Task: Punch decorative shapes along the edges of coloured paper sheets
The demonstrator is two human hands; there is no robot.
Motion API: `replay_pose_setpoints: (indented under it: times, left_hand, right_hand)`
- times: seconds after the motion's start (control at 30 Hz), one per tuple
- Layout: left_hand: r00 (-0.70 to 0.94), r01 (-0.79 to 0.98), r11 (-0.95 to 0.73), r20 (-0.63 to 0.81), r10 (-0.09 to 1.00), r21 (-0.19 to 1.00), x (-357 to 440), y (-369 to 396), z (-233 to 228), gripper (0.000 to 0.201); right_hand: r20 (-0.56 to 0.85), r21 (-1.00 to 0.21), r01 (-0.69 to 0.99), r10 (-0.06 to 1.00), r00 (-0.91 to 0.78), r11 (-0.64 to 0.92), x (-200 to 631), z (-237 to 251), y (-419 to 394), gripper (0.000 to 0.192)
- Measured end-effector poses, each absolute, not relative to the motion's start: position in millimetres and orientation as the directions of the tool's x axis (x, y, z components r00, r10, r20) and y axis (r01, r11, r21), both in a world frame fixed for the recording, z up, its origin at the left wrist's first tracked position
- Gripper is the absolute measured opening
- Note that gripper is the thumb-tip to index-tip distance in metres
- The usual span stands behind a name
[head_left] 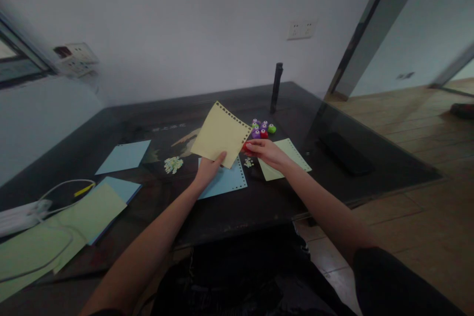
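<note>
My left hand grips a pale yellow sheet of paper by its lower edge, thumb on top. Small holes run along the sheet's upper and right edges. At its right corner, my right hand is closed on a small red paper punch, partly hidden by the fingers. Under the raised sheet lies a blue sheet with a holed right edge. A light green sheet, also holed, lies beneath my right hand. Behind that hand sit several purple, green and red punches.
Small paper bits lie in a larger pile and a smaller pile. Blue paper, stacked green sheets, a white power strip with cable and a yellow pen-like item are left. A black post stands behind; a dark flat object lies right.
</note>
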State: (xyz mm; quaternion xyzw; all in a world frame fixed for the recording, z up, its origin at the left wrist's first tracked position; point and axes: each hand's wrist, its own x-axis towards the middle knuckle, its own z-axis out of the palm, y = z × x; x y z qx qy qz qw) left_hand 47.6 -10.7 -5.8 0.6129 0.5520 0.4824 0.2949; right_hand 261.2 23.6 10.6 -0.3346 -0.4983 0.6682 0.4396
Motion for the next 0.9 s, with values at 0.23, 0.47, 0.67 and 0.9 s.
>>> replay_pose_setpoints:
  times: [0.23,0.47,0.67,0.9]
  left_hand:
    - [-0.134,0.398,-0.206,0.278,0.951,0.894,44,-8,-7,0.031]
    - [-0.136,0.383,-0.206,0.275,0.952,0.901,44,-8,-6,0.032]
    - [-0.126,0.376,-0.206,0.271,0.954,0.903,45,-9,-5,0.031]
    - [-0.102,0.395,-0.215,0.276,0.956,0.893,45,-8,-7,0.029]
  right_hand:
    - [-0.033,-0.977,-0.178,0.902,-0.43,-0.121,272,14,27,0.03]
    - [-0.077,-0.981,-0.133,0.91,-0.408,-0.143,272,16,26,0.043]
    - [-0.15,-0.972,-0.11,0.907,-0.393,-0.208,273,15,27,0.051]
    - [-0.177,-0.965,-0.108,0.894,-0.411,-0.241,272,8,28,0.053]
